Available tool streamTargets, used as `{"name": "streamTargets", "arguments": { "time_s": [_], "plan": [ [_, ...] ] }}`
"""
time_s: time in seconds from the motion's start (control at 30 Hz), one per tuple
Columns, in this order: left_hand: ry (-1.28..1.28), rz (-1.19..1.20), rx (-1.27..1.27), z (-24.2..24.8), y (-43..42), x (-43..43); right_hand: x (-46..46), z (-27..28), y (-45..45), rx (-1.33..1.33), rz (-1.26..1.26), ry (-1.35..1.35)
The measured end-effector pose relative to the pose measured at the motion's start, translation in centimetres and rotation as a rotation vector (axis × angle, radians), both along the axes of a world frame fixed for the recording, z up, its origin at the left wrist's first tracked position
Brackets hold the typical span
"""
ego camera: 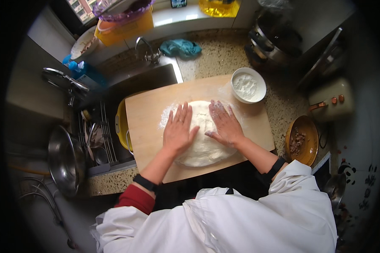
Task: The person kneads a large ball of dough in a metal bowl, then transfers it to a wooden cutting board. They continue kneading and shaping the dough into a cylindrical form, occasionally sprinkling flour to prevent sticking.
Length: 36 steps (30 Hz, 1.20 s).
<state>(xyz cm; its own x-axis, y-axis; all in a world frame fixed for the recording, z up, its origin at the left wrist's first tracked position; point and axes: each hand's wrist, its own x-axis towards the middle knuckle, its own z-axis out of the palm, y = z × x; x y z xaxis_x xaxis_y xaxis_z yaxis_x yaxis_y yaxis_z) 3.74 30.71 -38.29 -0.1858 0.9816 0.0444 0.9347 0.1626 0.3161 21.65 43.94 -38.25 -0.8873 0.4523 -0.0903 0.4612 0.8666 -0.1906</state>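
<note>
A large, flattened mound of pale dough (202,144) rests on a wooden board (145,126), with loose flour around its upper edges. My left hand (179,128) lies flat on the dough's left side, fingers apart and pointing away from me. On the right side of the dough lies my right hand (224,125), palm down, its fingers spread and dusted with flour. Neither hand grips anything. A white bowl of flour (249,85) stands at the board's upper right corner.
Left of the board are a sink with a yellow basin (122,123), a wire rack (106,136) and a steel bowl (65,161). A teal cloth (180,48) lies behind. At right stand a brown bowl with food remnants (310,142), a toaster (332,99) and dark pots (272,41).
</note>
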Motion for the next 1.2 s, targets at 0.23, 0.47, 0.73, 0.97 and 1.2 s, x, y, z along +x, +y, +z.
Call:
{"name": "streamTargets", "arguments": {
  "time_s": [0.23, 0.47, 0.73, 0.97, 1.2],
  "plan": [
    [-0.110, 0.034, -0.166, -1.8, 3.9, -4.6, 0.6, -2.4, 3.1, 0.034, -0.026, 0.095],
    [0.208, 0.079, 0.082, 0.9, 0.1, 0.4, -0.2, 3.0, 0.5, -0.150, -0.094, -0.003],
    [0.080, 0.114, 0.063, -1.4, 0.2, -1.0, -1.0, -1.2, -4.8, 0.014, 0.156, 0.263],
    [-1.584, 0.252, 0.141, 1.0, 1.2, -8.1, -1.4, 1.3, -3.0, -0.316, 0.169, 0.034],
    [-0.050, 0.036, 0.103, 1.2, -0.1, 0.0, -4.5, 1.8, 1.6, -0.342, -0.096, 0.270]
  ]
}}
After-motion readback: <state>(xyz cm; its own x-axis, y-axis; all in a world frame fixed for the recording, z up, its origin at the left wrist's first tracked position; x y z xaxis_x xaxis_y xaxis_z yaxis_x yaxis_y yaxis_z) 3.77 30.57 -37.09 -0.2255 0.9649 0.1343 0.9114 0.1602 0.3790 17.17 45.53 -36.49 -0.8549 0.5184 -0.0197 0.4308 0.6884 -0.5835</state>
